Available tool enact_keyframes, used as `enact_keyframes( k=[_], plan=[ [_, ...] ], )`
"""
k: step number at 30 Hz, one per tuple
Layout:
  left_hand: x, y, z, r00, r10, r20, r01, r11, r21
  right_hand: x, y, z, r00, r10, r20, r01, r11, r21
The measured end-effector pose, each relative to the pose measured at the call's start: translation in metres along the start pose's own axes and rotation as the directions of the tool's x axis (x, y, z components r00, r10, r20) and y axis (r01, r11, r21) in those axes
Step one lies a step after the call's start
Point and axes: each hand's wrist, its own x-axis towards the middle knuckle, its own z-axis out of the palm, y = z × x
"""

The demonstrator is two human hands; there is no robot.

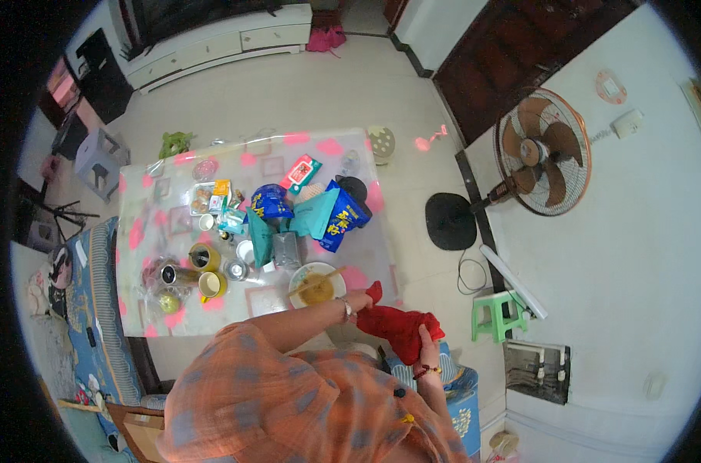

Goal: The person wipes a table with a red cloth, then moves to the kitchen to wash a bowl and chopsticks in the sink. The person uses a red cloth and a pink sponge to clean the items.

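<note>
A crumpled red cloth [392, 331] is stretched between my two hands beside the table's near right corner. My left hand [359, 302], with a watch at the wrist, grips its left end, and a red tip pokes out above the fingers. My right hand [428, 346], with a beaded bracelet at the wrist, holds the right end with the thumb on top. Just left of my left hand stands a white bowl [294, 282] of yellow-brown food or liquid, with a wooden utensil [334, 273] across it. The cloth's exact kind cannot be made out.
On the table cover [266, 301] stand yellow mugs [212, 285], a glass [236, 269], blue packages [344, 217], teal pouches [262, 237] and a food tray [203, 198]. To the right are a green stool [497, 315] and a standing fan [541, 151]. A blue-covered seat [463, 405] lies by my right arm.
</note>
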Motion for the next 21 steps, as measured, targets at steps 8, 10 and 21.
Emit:
enact_keyframes(
  k=[8,10,21],
  plan=[
    [0.004,0.033,0.044,0.911,0.223,0.346,0.013,0.824,-0.566,0.031,-0.080,0.054,0.789,0.191,0.583,0.381,0.592,-0.710],
    [0.019,0.032,0.052,0.926,0.286,0.246,-0.085,0.794,-0.602,0.060,-0.096,0.048,0.713,0.339,0.614,0.360,0.573,-0.736],
    [0.019,0.056,0.144,0.868,0.476,-0.144,-0.269,0.206,-0.941,0.187,-0.137,0.006,0.321,0.379,0.868,0.482,0.724,-0.494]
  ],
)
